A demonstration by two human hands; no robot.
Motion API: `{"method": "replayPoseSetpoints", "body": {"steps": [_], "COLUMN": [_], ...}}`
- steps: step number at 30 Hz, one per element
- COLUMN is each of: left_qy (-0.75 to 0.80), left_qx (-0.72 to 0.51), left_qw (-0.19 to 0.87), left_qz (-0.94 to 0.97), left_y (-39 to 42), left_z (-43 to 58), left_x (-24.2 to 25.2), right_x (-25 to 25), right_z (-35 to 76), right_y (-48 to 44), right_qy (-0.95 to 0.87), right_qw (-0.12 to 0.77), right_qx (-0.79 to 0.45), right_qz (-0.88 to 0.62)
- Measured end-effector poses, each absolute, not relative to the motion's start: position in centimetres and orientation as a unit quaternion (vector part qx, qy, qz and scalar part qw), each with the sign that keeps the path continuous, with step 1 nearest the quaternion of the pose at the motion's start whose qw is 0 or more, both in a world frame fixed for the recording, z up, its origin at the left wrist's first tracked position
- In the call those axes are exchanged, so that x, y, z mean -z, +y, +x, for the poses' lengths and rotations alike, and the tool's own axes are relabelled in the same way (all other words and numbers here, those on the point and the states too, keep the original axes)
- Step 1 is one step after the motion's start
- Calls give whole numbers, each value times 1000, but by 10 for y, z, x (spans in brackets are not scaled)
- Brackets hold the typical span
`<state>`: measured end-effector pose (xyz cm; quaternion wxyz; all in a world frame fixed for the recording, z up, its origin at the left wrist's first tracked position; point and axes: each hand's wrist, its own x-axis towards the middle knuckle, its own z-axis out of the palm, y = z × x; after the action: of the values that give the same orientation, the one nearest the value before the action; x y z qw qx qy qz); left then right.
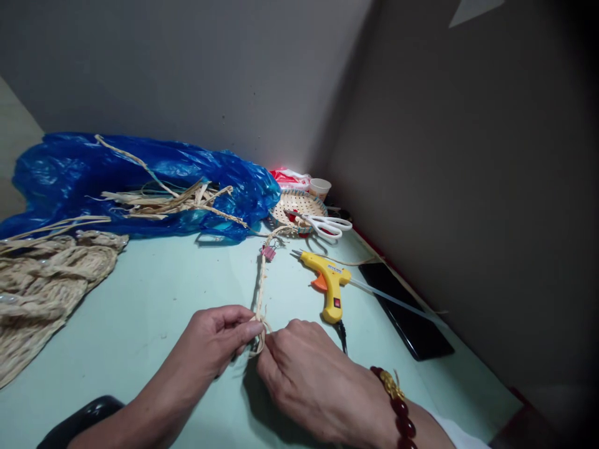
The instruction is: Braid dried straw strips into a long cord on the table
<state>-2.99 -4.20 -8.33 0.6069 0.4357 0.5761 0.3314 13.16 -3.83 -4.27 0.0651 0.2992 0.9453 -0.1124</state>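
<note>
A thin braid of pale straw (pixel 261 284) runs from a pink binder clip (pixel 268 252) toward me over the light green table. My left hand (pixel 224 333) pinches its near end between thumb and fingers. Close by on the right, my right hand (pixel 304 374) has its fingers curled at the loose strands below the braid. Its fingertips are mostly hidden behind the hand, with a strand loop (pixel 259 349) showing between the two hands. A beaded bracelet (pixel 400 405) circles the right wrist.
A yellow glue gun (pixel 333 280) lies right of the braid, near a black phone-like slab (pixel 412 318). White scissors (pixel 330 226) rest on a woven basket (pixel 294 202). A blue plastic bag (pixel 70 168) holds straw (pixel 163 199) at the back. Woven straw work (pixel 42 287) lies left.
</note>
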Motion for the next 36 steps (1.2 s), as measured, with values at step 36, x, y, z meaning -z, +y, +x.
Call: {"method": "replayPoseSetpoints", "body": {"steps": [36], "left_qy": [599], "left_qx": [-358], "left_qw": [558], "left_qz": [450], "left_y": [-53], "left_z": [-24], "left_x": [79], "right_x": [77], "right_z": [135], "right_y": [-57], "right_qy": [924], "right_qw": [-184], "right_qx": [156], "right_qz": [298]}}
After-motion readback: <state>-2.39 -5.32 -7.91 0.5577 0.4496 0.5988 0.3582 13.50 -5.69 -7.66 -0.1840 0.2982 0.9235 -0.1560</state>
